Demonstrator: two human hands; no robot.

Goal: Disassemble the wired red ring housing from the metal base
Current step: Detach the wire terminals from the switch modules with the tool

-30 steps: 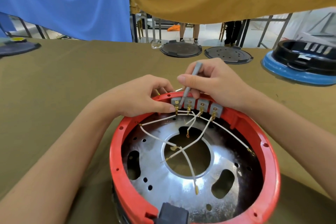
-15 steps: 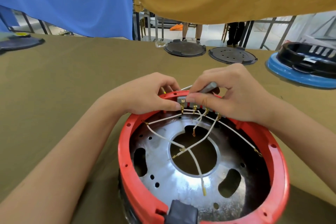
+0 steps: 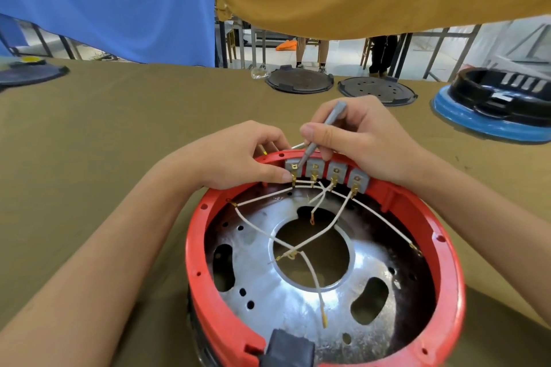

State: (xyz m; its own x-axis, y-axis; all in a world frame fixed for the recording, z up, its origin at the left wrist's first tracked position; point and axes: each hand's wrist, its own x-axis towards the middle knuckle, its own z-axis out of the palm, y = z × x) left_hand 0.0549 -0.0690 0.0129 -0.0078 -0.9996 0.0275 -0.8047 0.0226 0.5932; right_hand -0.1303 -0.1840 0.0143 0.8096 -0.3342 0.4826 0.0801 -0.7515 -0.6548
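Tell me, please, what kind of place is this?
Probably a workshop for taking appliances apart. A long table under olive-brown cloth carries round black plastic lids and a blue-rimmed black housing, and bare metal table frames stand behind.

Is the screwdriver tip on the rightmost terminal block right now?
No. The right hand holds the grey screwdriver with its tip at the leftmost terminal block of the four.

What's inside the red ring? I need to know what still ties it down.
Inside the red ring: white wires, four grey terminal blocks, the metal base. Fasteners beneath aren't visible.
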